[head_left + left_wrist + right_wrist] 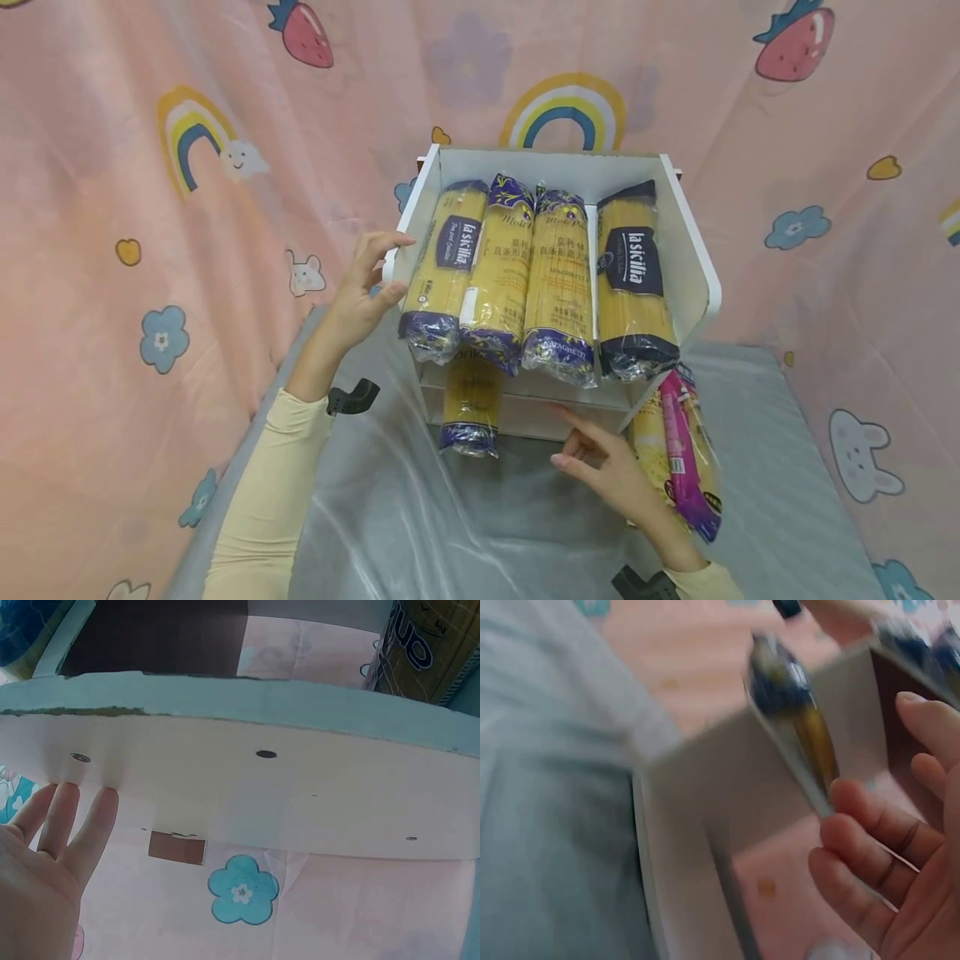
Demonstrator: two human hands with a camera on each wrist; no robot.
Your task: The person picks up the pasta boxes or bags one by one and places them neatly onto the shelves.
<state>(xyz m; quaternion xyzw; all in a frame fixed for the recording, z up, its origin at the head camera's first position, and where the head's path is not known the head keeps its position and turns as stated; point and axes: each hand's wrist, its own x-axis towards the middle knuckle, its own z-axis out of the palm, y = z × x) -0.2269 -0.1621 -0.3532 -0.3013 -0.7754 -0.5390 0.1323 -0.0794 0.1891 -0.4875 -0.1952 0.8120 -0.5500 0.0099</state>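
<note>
A white two-tier rack (693, 258) stands on the grey-covered table. On its upper tier lie several spaghetti packs, among them a left La Sicilia pack (438, 287), a purple-and-yellow spaghetti pack (558, 292) and a right La Sicilia pack (637, 312). One more spaghetti pack (471, 404) lies on the lower tier, at its left. My left hand (363, 287) touches the rack's left side panel (225, 780), fingers nearly straight against its outer face. In front of the lower tier, my right hand (607, 467) holds nothing; its index finger points forward and the others bend loosely.
Beside the rack's right side, a yellow pack (651, 442) and a magenta-and-yellow pack (684, 450) lean together on the table (765, 467). A pink patterned curtain (360, 117) hangs behind and to both sides. The right wrist view is blurred.
</note>
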